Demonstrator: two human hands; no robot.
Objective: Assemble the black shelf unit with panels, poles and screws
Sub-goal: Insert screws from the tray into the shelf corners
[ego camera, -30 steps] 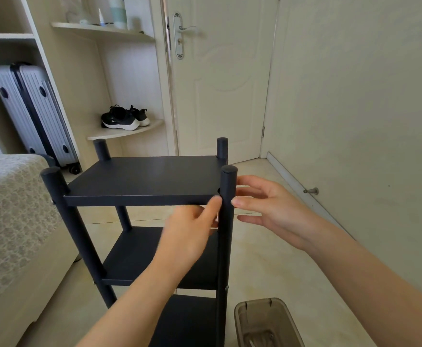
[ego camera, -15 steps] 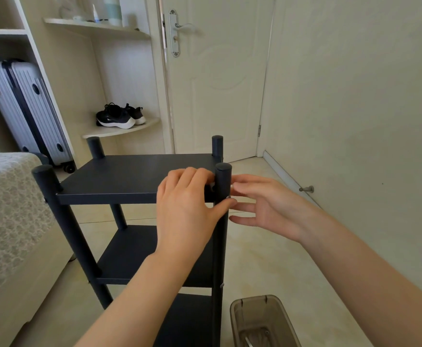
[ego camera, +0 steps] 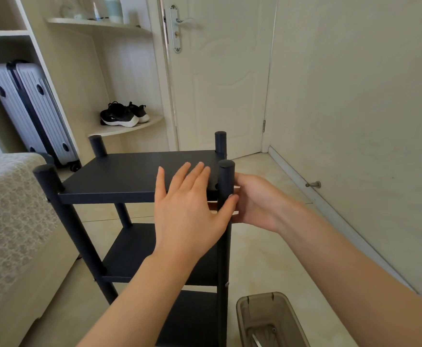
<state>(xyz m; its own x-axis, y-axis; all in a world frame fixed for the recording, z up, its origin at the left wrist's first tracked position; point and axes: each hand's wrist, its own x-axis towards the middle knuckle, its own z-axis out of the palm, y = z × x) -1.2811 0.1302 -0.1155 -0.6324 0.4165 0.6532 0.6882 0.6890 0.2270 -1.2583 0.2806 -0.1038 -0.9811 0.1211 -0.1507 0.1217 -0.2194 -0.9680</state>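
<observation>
At the front right corner of the black three-tier shelf unit [ego camera: 129, 249], which is stood upright on the pale floor [ego camera: 267, 259] beside the bed [ego camera: 9, 209], both hands are gathered round the round black front-right pole [ego camera: 226, 176]. The left hand [ego camera: 187, 211] is held flat and open, with fingers straightened over the flat black top panel [ego camera: 129, 174] and thumb laid against the pole; nothing is gripped by it. The right hand [ego camera: 257, 201] is set against the pole's far side, and its fingers are hidden behind it, so whether anything is pinched cannot be told.

Half a second earlier the left fingers were curled over the panel's front edge; they have since been lifted and flattened. A second ago that hand was lower, under the edge, and the right hand has since been brought closer in. The corner joint is judged to be under a check or a final press, with assembly nearly finished. A smoky translucent plastic box [ego camera: 272, 319] is left on the floor near the pole's foot.
</observation>
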